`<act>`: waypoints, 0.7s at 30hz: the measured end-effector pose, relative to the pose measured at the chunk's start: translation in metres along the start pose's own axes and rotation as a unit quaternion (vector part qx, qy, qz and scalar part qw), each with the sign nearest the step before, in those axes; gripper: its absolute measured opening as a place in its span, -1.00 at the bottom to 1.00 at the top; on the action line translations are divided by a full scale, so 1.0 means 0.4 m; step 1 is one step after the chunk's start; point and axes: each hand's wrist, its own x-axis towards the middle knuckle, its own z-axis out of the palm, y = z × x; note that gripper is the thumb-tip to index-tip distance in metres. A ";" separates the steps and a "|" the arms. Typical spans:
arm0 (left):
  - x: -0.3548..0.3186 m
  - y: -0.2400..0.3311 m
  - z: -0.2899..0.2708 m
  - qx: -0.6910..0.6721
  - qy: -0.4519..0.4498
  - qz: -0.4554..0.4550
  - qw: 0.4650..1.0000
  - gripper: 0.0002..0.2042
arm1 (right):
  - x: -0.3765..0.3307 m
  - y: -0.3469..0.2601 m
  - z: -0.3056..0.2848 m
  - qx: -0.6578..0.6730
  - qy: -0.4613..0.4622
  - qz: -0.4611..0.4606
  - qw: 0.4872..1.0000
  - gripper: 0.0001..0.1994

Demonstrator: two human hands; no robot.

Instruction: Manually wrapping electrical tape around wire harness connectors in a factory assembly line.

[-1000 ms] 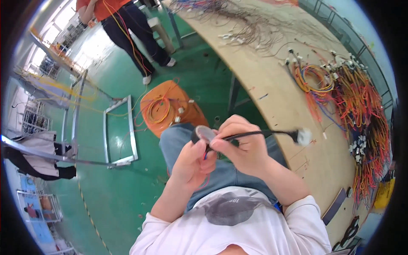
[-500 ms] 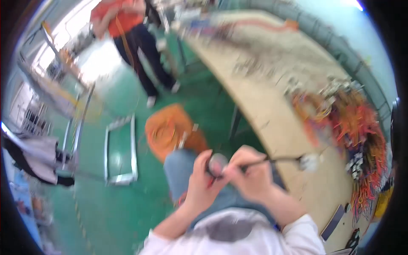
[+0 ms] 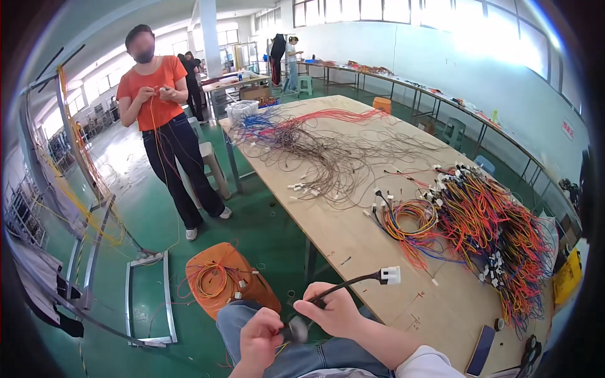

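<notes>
A cable wrapped in black (image 3: 340, 286) runs through my right hand (image 3: 337, 313), its fingers closed on it. At its far end, a white connector (image 3: 390, 275) sticks out above the table edge. My left hand (image 3: 260, 337) is curled beside my right, over my lap. Between the two hands is a blurred round grey-and-black roll (image 3: 296, 330), which looks like tape, gripped by the left fingers. Below it, thin yellow and red wires show against my jeans.
On the wooden table (image 3: 353, 242) lie a large heap of red, yellow and black wires (image 3: 491, 220), a coil (image 3: 409, 217), grey wires (image 3: 315, 151) and a phone (image 3: 481, 350). An orange stool (image 3: 258, 293) holds another coil. A person in orange (image 3: 154, 94) stands beyond, handling wires.
The view has swung upward, showing the room beyond the table. My hands sit lower in it, still at the cable and the roll. The cable's connector end now points up and right.
</notes>
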 end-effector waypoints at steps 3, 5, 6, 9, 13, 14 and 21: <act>0.006 -0.010 0.038 0.212 0.044 -0.028 0.976 -0.59 | 0.005 0.022 -0.004 -0.083 -0.004 -0.129 0.988 -0.86; 0.020 -0.022 0.044 0.236 0.054 -0.006 0.970 -0.48 | 0.001 0.031 0.001 -0.085 -0.006 -0.140 0.986 -0.86; 0.023 -0.030 0.039 0.168 0.051 -0.034 0.984 -0.44 | -0.001 0.036 0.003 -0.089 -0.005 -0.149 0.985 -0.86; 0.026 -0.018 0.019 -0.073 -0.022 -0.172 0.982 -0.42 | -0.018 0.044 -0.001 -0.035 -0.001 -0.124 0.992 -0.85; 0.027 0.019 0.006 -0.337 0.034 -0.304 0.890 -0.63 | -0.021 0.053 -0.010 -0.019 0.010 -0.104 0.994 -0.85; 0.028 0.028 0.010 -0.330 0.044 -0.277 0.902 -0.65 | -0.023 0.064 -0.017 0.035 0.013 -0.040 0.998 -0.86; 0.023 -0.007 0.021 -0.108 -0.030 -0.157 0.981 -0.86 | 0.014 0.034 -0.055 -0.012 -0.006 -0.030 0.999 -0.80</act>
